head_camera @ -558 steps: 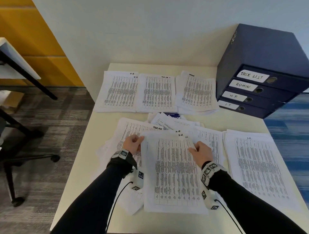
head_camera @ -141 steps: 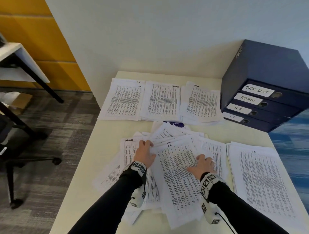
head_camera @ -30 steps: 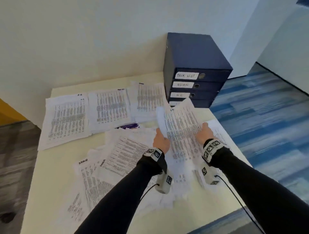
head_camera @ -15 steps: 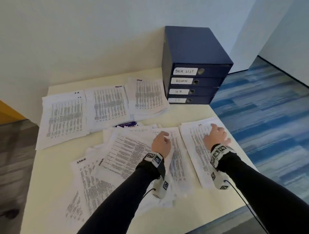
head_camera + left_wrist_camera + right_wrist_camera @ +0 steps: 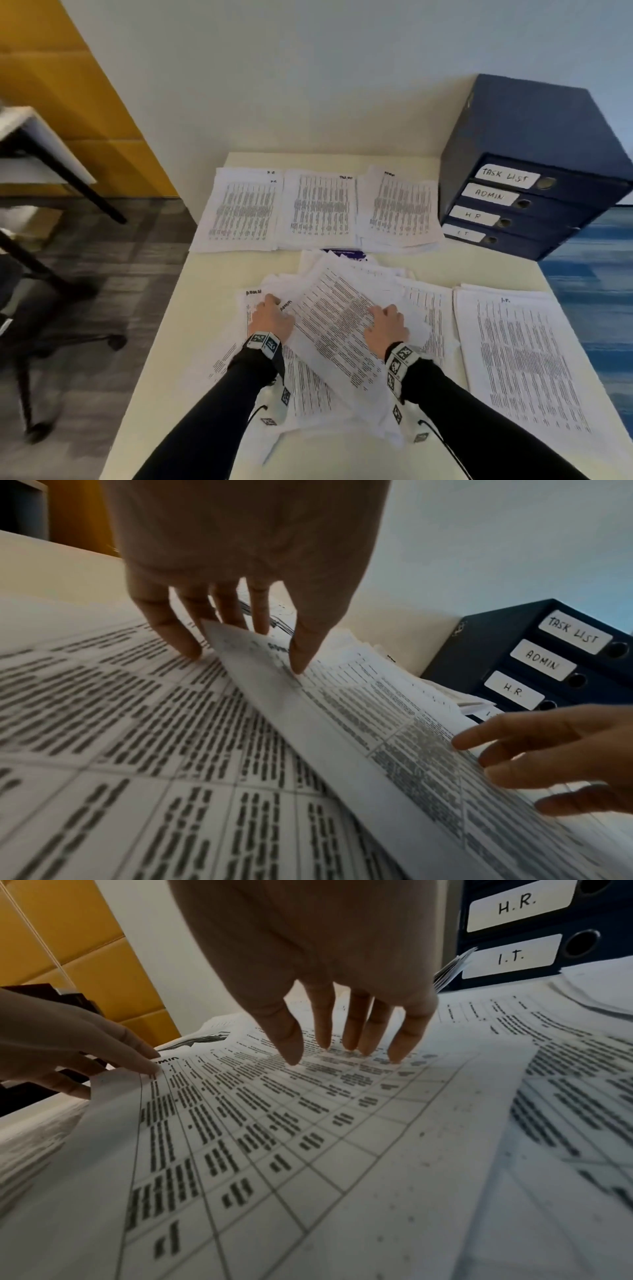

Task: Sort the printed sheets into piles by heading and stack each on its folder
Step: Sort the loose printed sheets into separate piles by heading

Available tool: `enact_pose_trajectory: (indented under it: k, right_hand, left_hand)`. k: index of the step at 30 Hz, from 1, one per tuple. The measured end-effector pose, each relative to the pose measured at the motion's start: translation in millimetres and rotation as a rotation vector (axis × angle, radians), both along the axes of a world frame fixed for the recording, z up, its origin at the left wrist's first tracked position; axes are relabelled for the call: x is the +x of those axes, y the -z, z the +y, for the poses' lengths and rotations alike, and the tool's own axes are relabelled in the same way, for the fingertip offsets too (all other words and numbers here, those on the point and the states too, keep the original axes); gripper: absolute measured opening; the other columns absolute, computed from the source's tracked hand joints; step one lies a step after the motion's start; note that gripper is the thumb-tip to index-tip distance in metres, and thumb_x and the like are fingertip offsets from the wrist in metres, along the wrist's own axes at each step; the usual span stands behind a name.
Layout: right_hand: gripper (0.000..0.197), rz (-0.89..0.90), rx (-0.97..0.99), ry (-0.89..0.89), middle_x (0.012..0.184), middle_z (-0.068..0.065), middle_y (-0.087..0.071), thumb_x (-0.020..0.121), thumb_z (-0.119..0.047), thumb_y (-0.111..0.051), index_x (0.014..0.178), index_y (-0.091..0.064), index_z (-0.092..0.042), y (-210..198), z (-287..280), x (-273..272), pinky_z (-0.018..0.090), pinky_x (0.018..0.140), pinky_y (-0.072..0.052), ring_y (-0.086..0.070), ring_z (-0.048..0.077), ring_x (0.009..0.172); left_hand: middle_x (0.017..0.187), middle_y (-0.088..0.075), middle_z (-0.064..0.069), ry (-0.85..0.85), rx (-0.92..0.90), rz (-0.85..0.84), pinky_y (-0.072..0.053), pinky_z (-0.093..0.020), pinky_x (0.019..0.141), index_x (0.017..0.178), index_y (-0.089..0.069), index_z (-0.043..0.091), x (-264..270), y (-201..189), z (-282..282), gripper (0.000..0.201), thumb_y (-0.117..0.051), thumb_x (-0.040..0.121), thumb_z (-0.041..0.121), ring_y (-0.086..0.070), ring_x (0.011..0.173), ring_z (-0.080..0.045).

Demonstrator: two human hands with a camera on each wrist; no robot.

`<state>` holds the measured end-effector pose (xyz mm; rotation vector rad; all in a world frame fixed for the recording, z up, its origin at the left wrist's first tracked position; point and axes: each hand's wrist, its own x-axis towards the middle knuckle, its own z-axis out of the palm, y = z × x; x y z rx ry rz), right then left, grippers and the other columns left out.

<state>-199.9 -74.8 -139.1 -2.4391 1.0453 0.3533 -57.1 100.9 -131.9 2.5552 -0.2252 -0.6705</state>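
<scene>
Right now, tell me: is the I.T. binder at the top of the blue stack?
No. In the head view the I.T. binder sits at the bottom of the blue stack, while the TASK LIST binder is on top.

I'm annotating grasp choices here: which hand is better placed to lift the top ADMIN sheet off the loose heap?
Probably the left hand: its fingers already pinch the ADMIN sheet at its raised corner. The right hand only rests flat on it.
</scene>
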Motion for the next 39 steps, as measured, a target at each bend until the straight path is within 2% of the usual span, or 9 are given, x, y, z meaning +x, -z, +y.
enact_pose_trajectory:
  k: [3, 7, 10, 12, 17, 20, 24, 27, 39]
  right_hand:
    - [0.050, -0.034, 0.031, 0.062, 0.133, 0.008, -0.032, 0.089, -0.021, -0.053, 0.134, -0.034, -0.024, -5, 0, 6, 0.042, 0.098, -0.038, -0.037, 0.026, 0.121]
    - [0.061, -0.130, 0.082, 0.187, 0.138, 0.009, -0.032, 0.087, -0.032, -0.061, 0.139, -0.029, -0.024, -18, -16, 22, 0.048, 0.101, -0.033, -0.034, 0.030, 0.126]
    - [0.050, -0.067, 0.083, 0.095, 0.135, 0.007, -0.038, 0.088, -0.040, -0.058, 0.132, -0.040, -0.024, -21, -25, 29, 0.047, 0.102, -0.033, -0.039, 0.029, 0.124]
    - [0.044, -0.025, 0.084, 0.047, 0.132, 0.006, -0.040, 0.088, -0.042, -0.057, 0.128, -0.046, -0.024, -19, -24, 31, 0.046, 0.102, -0.033, -0.042, 0.027, 0.121]
    - [0.037, -0.016, 0.151, 0.035, 0.133, 0.010, -0.036, 0.088, -0.029, -0.058, 0.122, -0.050, -0.018, -9, -11, 28, 0.038, 0.097, -0.043, -0.049, 0.028, 0.114]
    - [0.034, -0.013, 0.159, -0.002, 0.125, 0.008, -0.036, 0.087, -0.024, -0.060, 0.117, -0.047, -0.016, -4, 1, 21, 0.027, 0.074, -0.044, -0.054, 0.022, 0.092]
    - [0.028, -0.005, 0.175, 0.028, 0.117, 0.006, -0.039, 0.086, -0.024, -0.062, 0.106, -0.044, -0.018, 1, 6, 15, 0.026, 0.068, -0.040, -0.053, 0.020, 0.083]
    - [0.026, -0.008, 0.233, 0.075, 0.113, 0.006, -0.042, 0.084, -0.022, -0.062, 0.100, -0.043, -0.018, 2, 3, 16, 0.025, 0.066, -0.041, -0.052, 0.019, 0.083]
    - [0.025, -0.018, 0.277, 0.129, 0.114, 0.008, -0.043, 0.083, -0.018, -0.062, 0.102, -0.045, -0.015, 4, 1, 18, 0.028, 0.075, -0.043, -0.051, 0.020, 0.086]
  left_hand:
    - [0.119, -0.059, -0.008, 0.054, -0.138, 0.017, -0.045, -0.025, 0.077, 0.134, -0.045, 0.013, -5, 0, 6, 0.043, -0.055, 0.092, 0.016, -0.056, 0.089, -0.018]
    - [0.122, -0.062, -0.008, 0.111, -0.227, -0.028, -0.046, -0.036, 0.095, 0.121, -0.059, 0.008, -3, -1, 18, 0.034, -0.062, 0.090, 0.019, -0.057, 0.112, -0.027]
    - [0.090, -0.065, -0.005, 0.154, -0.245, -0.032, -0.043, -0.027, 0.069, 0.089, -0.059, 0.013, 2, -4, 27, 0.008, -0.065, 0.086, 0.017, -0.059, 0.083, -0.024]
    - [0.083, -0.062, -0.005, 0.171, -0.231, -0.046, -0.039, -0.026, 0.062, 0.084, -0.054, 0.013, 6, -6, 32, 0.012, -0.065, 0.085, 0.016, -0.055, 0.075, -0.022]
    - [0.071, -0.057, -0.005, 0.230, -0.132, -0.068, -0.036, -0.027, 0.054, 0.106, -0.050, 0.010, 23, -6, 43, 0.015, -0.056, 0.093, 0.015, -0.051, 0.061, -0.021]
    - [0.059, -0.044, 0.001, 0.321, -0.022, -0.183, -0.027, -0.031, 0.050, 0.113, -0.038, 0.008, 27, -3, 45, 0.017, -0.043, 0.098, 0.012, -0.041, 0.051, -0.020]
    - [0.073, -0.049, -0.006, 0.348, 0.040, -0.329, -0.034, -0.035, 0.057, 0.102, -0.036, 0.008, 23, -4, 43, 0.011, -0.034, 0.100, 0.019, -0.046, 0.059, -0.027]
    - [0.092, -0.050, -0.011, 0.334, 0.020, -0.426, -0.035, -0.034, 0.061, 0.096, -0.046, 0.005, 20, -6, 44, 0.013, -0.045, 0.098, 0.018, -0.044, 0.069, -0.026]
    - [0.080, -0.054, 0.001, 0.140, -0.033, -0.369, -0.034, -0.030, 0.064, 0.080, -0.049, 0.016, 19, -13, 55, 0.018, -0.057, 0.092, 0.026, -0.051, 0.073, -0.022]
